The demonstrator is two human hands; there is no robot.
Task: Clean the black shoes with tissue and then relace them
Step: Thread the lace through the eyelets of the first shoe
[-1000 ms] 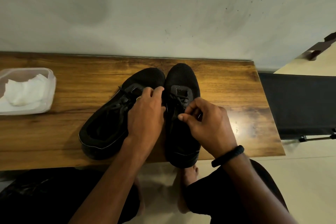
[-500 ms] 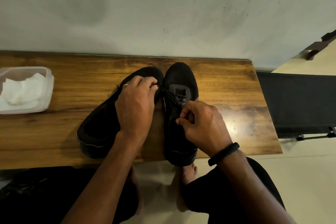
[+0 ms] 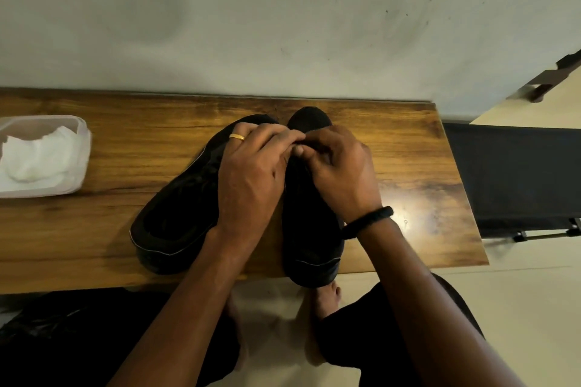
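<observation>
Seemingly mid-relacing, left hand [image 3: 251, 173] and right hand [image 3: 341, 174] are pinching a lace, hidden inside their grip, atop one black fabric shoe [image 3: 311, 239].

Left arm: bare left forearm [image 3: 188, 302] rises from the lower left, wrist straight.
Left hand: left hand [image 3: 254, 173] lies back-up, fingers curled forward and down; a thin gold ring [image 3: 236, 136] sits on one finger.
Right arm: bare right forearm [image 3: 418, 292] comes from the lower right, with a black cord wristband [image 3: 367, 221] at the wrist.
Right hand: right hand [image 3: 342, 173] is knuckles-up, fingers curled, thumb pressed to the forefinger.
Contact: the two hands' fingertips touch; whatever they pinch cannot be made out.
</observation>
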